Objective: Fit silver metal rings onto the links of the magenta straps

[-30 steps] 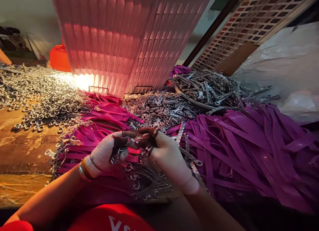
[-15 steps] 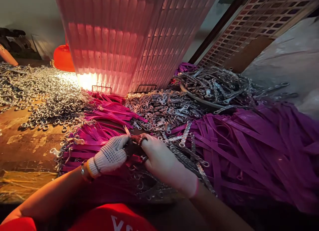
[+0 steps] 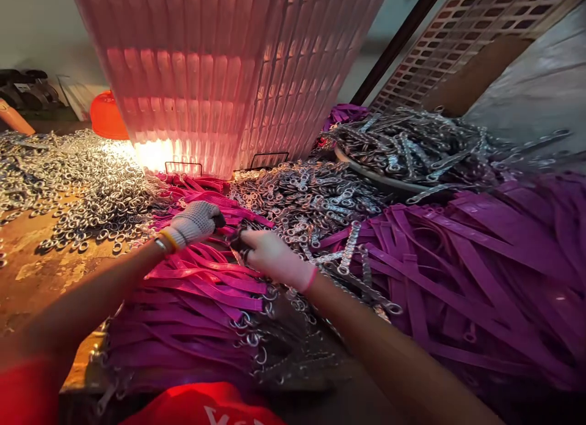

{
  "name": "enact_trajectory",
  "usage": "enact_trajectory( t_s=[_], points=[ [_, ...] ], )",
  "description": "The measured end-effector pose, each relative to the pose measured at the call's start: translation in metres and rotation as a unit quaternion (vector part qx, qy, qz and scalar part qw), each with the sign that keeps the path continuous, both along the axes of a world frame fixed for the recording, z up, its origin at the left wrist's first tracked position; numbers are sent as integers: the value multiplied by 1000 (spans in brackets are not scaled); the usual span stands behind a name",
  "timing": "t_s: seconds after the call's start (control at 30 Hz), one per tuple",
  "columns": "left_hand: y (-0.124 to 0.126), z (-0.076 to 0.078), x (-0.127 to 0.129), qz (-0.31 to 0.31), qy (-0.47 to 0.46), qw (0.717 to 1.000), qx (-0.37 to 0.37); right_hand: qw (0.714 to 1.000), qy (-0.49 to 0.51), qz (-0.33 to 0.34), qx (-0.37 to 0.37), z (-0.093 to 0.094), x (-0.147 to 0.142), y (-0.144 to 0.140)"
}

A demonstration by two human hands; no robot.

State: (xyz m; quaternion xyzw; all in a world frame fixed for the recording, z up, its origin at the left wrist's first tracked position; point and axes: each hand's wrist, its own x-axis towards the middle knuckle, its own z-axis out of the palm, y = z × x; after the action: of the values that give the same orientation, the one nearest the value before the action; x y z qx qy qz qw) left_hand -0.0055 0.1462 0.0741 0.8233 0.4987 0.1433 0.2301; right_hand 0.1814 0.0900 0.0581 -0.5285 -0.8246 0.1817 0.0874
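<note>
My left hand (image 3: 196,222), in a white dotted glove with dark fingertips, is closed above the far part of a bundle of magenta straps (image 3: 201,284). Just to its right, my right hand (image 3: 273,258), also gloved with dark fingertips, is curled closed over the same bundle. A small gap separates the two hands. Whatever either one grips is too dark and small to name. The flat straps lie side by side across the bench, with metal rings (image 3: 251,339) at their right ends.
Loose metal rings (image 3: 101,193) are heaped at the left under an orange lamp (image 3: 108,116). Chain pieces (image 3: 302,196) lie behind my hands, and more fill a basin (image 3: 366,173). Purple straps (image 3: 494,260) are piled at the right. A ribbed translucent panel (image 3: 206,71) stands behind.
Both hands have moved away from my body, toward the far left, and have come apart from each other. More of the near magenta straps and their rings now shows.
</note>
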Motion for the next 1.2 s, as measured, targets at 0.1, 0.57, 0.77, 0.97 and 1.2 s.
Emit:
enact_trajectory(
  t_s=[0.1, 0.57, 0.77, 0.97, 1.2],
  points=[
    [23, -16, 18, -19, 57, 998, -10, 989, -107, 73, -66, -6, -11, 10],
    [28, -61, 56, -36, 98, 993, -53, 987, -45, -141, -68, -20, 48, -21],
    [-18, -6, 15, 17, -99, 978, -182, 983, 162, -83, 10, -9, 33, -27],
    [-86, 10, -2, 85, -324, 879, -338, 997, 20, -57, 50, 11, 0, -46],
    [-104, -12, -6, 32, -271, 931, -243, 982, -175, -12, 71, 22, -21, -69]
  ],
)
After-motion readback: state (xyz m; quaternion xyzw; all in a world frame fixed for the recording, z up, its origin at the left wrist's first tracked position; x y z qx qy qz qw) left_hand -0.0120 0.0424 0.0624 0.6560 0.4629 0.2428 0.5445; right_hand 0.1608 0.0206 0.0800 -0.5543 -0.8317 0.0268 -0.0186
